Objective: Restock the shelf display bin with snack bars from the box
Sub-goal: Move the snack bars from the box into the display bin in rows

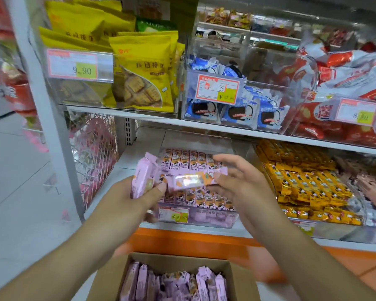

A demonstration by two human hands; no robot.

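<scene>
A clear display bin (215, 221) is seen on the lower shelf, and everything else is placed against it. It is filled with rows of snack bars (195, 160) in pale purple wrappers, each printed with a small cartoon figure and an orange patch. A price label (174, 215) is fixed to its front wall.

Just in front of the bin and above its near rows, a single bar (195, 180) is held flat and crosswise; its glossy wrapper shows purple with an orange panel and a bright glare across the middle. Its right end is pinched between the thumb and fingers of the right hand (237, 181), while the remaining fingers are spread loosely.

At the bin's left front corner, a bunch of further bars (144, 175) is gripped upright in the left hand (137, 198), the fingers curled round them and the crimped purple ends standing above the hand.

Below the bin, at the bottom edge of the view, an open cardboard box (237, 276) is seen, packed with more purple bars (172, 283) stood on end.

To the right of the bin, yellow-wrapped bars (308, 181) are piled in a neighbouring bin.
</scene>
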